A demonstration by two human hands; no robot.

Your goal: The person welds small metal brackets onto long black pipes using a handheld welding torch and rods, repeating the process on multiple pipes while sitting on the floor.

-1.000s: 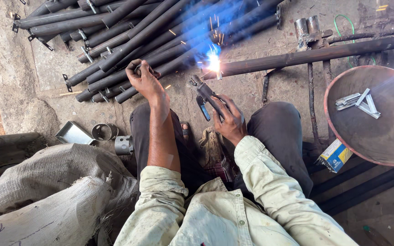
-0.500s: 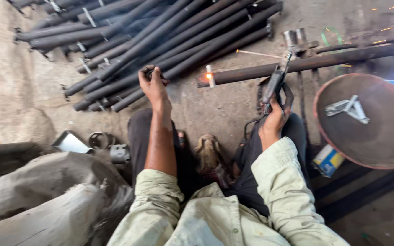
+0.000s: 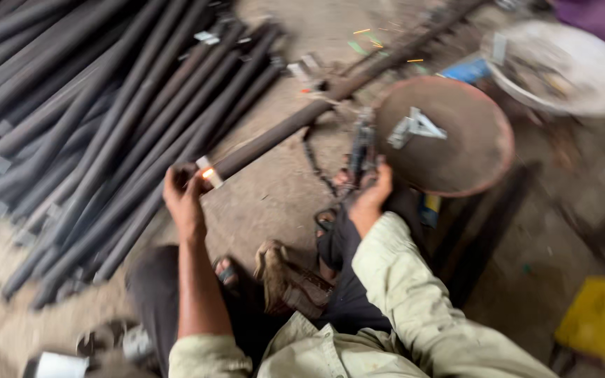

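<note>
Pipe [image 3: 302, 119], the long rusty one, lay slanting across the dirt floor in the head view, its near end touching the left hand [image 3: 185, 199]. That hand pinched a small pale metal tab [image 3: 208, 171] against the pipe end, fingers closed on it, an orange glow right at the joint. The right hand [image 3: 374, 196], off to the right and near the round brown dish [image 3: 449, 140], was wrapped shut around the dark welding holder [image 3: 362, 150], its tip lifted well away from the joint. To my eye the tack looked freshly laid; the next move called for bringing the holder across to the tab. A stack of dark pipes [image 3: 92, 119] lay beyond the left hand.
</note>
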